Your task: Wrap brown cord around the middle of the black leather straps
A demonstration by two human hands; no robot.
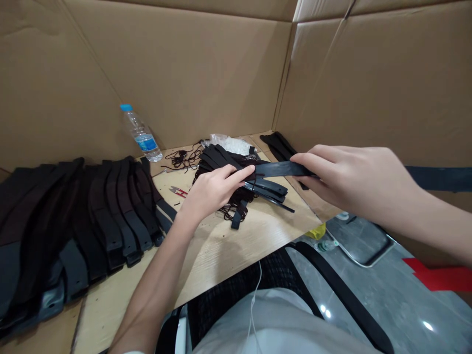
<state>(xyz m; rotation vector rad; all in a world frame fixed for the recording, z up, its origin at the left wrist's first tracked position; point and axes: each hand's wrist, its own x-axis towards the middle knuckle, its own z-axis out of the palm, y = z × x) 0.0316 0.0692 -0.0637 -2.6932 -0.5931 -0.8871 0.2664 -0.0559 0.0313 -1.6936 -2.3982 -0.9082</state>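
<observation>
One head view: your camera looks forward and down, over your pale shirt [287,324] at bottom, onto the tabletop [206,260] close in front. Cardboard walls [191,73] fill the top, corner right of centre; floor [398,305] lower right. Your right hand [346,172] shows larger, nearer the lens, than your left hand [214,189].

We list: one clear plastic bottle with blue cap and label [141,134], standing near the far edge of the pale wooden table [206,250]; tall brown cardboard panels [191,73] behind that edge. Past the table's right corner, we record a crumpled yellow item [317,231], a bent tubular metal frame [363,265] and flat red material [442,278] over glossy grey flooring [413,314].
</observation>
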